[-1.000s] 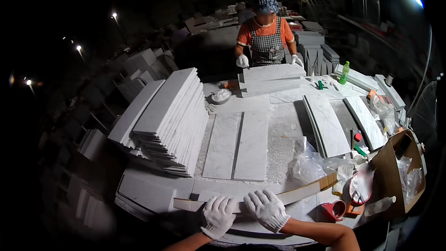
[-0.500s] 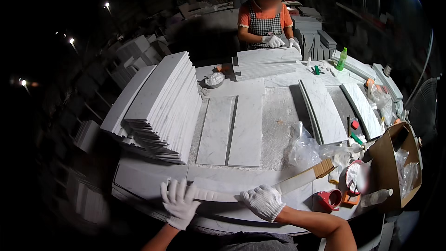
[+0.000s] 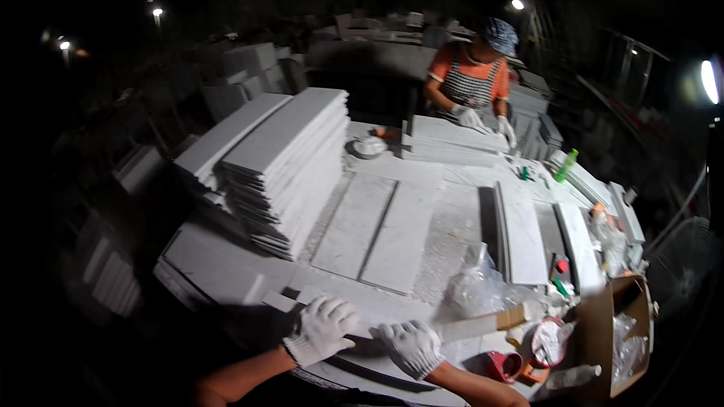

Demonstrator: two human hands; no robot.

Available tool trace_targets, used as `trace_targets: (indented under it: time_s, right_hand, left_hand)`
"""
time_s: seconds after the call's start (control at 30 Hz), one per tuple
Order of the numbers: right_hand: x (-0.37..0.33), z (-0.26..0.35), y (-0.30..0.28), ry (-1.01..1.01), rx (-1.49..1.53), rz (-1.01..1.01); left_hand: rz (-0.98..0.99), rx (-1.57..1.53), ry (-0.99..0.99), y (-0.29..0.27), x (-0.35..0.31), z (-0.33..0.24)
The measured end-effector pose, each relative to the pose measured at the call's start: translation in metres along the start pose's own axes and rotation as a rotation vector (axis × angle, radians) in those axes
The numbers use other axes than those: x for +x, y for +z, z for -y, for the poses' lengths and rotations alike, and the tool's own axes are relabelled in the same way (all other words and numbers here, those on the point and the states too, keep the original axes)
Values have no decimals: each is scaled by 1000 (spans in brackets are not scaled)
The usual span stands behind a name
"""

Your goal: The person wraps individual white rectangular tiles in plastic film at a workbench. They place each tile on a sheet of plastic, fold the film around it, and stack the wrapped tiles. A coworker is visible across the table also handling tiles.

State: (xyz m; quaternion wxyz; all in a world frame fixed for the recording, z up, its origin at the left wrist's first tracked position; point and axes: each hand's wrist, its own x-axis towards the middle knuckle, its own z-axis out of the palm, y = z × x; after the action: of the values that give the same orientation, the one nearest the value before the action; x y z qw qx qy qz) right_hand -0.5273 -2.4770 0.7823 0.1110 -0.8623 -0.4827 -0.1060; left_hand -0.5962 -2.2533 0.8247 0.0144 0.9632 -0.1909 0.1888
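Left forearm point(image 3: 245, 378) comes in from lower edge, left of center, angled up-right; right forearm point(image 3: 477, 387) from lower edge, right of center, angled up-left. Left hand point(image 3: 321, 330), right hand point(image 3: 412, 349) both white-gloved, lower middle, near each other, apart, backs up. Left fingers point(image 3: 337, 309) together, slightly bent; right ones curled.

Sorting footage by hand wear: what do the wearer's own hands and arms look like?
Left grip and right grip: matching white knitted fabric gloves, full-fingered, with ribbed wrist cuffs. No markings readable. Left forearm and right forearm bare where visible; no sleeves, cables or wristwear seen.
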Motion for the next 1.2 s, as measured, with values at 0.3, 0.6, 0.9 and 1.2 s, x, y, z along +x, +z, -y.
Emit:
trace_targets:
  time_s: [0.3, 0.6, 0.9, 1.2]
  right_hand:
    - [-28, -29, -114, 14, 29, -80]
    - [-58, -87, -101, 118, -135, 59]
    - [-45, -121, -72, 171, 362, 615]
    - [-34, -121, -101, 194, 360, 315]
  left_hand:
    - [127, 17, 68, -2, 23, 6]
    - [82, -54, 80, 7, 4, 28]
    - [130, -105, 47, 7, 0, 21]
    - [221, -174, -159, -4, 31, 23]
